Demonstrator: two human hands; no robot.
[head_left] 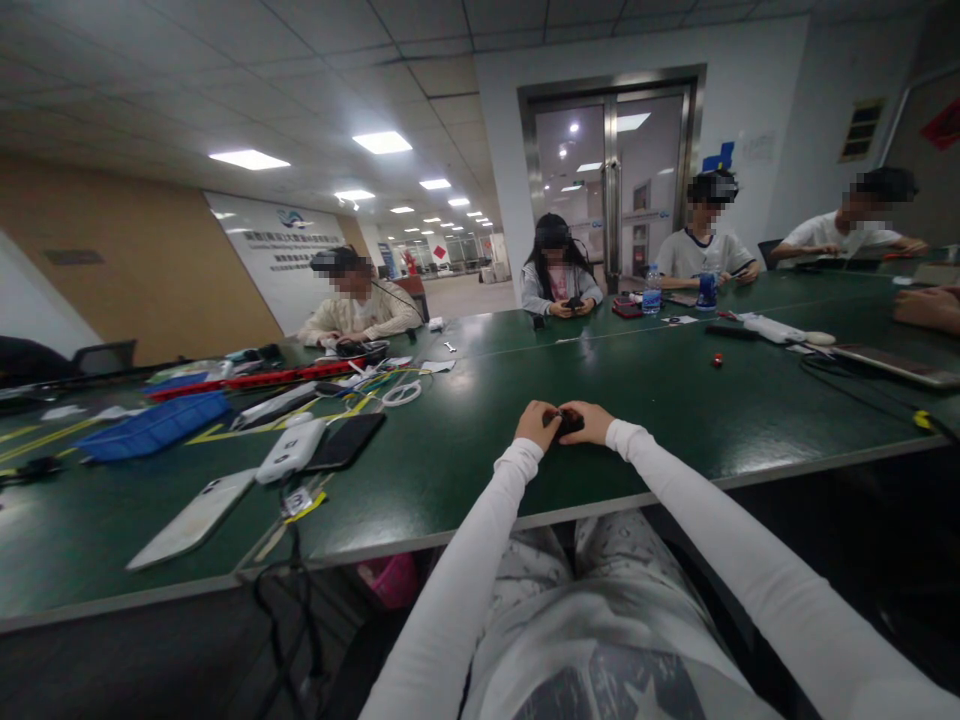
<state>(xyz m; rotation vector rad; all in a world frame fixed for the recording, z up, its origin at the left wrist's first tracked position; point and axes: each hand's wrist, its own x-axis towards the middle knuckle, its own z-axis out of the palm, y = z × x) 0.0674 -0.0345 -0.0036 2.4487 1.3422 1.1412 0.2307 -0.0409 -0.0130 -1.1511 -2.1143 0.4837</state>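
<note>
Both my hands meet over the near part of the green table [457,480], close to its front edge. Between them is a small dark object [571,422], partly covered by my fingers; its kind is too small to make out. My left hand [537,424] closes on its left side, fingers bent. From the right, my right hand [591,422] wraps round the same object, thumb and fingers curled. White sleeves cover both forearms down to the wrists.
Left of my hands lie a black phone [348,440], a white phone [196,515], a white power bank [291,448], cables and a blue tray [154,425]. Rightward are a small red item [717,360] and a tablet [896,366]. Several people sit around the table; a water bottle [651,292] stands far across.
</note>
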